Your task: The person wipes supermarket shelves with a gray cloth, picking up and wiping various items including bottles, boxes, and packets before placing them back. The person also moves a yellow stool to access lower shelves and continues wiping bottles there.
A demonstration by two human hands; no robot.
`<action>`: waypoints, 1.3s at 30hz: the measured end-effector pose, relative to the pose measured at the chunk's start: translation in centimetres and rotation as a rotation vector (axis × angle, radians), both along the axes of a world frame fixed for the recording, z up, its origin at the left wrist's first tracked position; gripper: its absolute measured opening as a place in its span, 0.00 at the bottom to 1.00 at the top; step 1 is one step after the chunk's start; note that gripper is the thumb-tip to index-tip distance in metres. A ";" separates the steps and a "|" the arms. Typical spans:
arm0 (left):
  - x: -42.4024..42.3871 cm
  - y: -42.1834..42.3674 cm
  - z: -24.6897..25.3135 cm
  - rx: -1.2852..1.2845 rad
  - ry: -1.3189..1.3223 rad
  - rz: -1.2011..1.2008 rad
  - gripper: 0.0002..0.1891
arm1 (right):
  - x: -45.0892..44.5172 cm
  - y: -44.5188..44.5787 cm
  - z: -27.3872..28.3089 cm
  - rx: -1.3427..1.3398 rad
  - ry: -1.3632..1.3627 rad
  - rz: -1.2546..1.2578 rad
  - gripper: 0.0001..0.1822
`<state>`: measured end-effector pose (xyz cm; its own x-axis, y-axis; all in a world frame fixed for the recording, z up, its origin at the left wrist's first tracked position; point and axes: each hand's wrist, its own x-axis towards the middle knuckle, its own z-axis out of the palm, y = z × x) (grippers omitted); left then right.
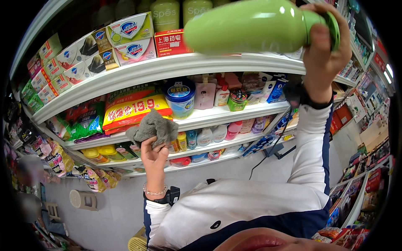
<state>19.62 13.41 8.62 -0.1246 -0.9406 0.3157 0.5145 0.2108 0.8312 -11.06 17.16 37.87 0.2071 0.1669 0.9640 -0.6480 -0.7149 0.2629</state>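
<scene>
A large green plastic bottle point(245, 28) lies tilted sideways in the air before the upper shelf. My right hand point(326, 53) grips it around the neck and cap. Lower and to the left, my left hand point(154, 157) pinches a crumpled grey cloth point(154, 127) in front of a red and yellow detergent bag point(138, 109). Behind the bottle's base sits a red soap box point(171, 42). Similar green bottles point(165, 15) stand at the back of that upper shelf.
Stacked soap boxes point(132, 28) line the upper shelf edge point(176, 64). Below are a blue tub point(180, 98) and several cleaning bottles point(205, 136). A black cable point(273, 147) hangs at the right. Plastic stools point(83, 199) stand on the floor, and a person sits at far left.
</scene>
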 end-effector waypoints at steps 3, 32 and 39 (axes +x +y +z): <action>0.4 0.3 -0.6 0.046 -0.049 0.116 0.19 | -1.3 -2.1 2.5 -0.038 0.017 -0.197 0.20; -1.8 -2.1 -3.7 0.153 -0.013 0.272 0.08 | -3.1 -17.5 7.2 0.728 0.334 -0.617 0.22; -2.0 -2.0 -3.7 0.181 -0.019 0.275 0.07 | -3.4 -18.0 7.0 0.796 0.358 -0.616 0.23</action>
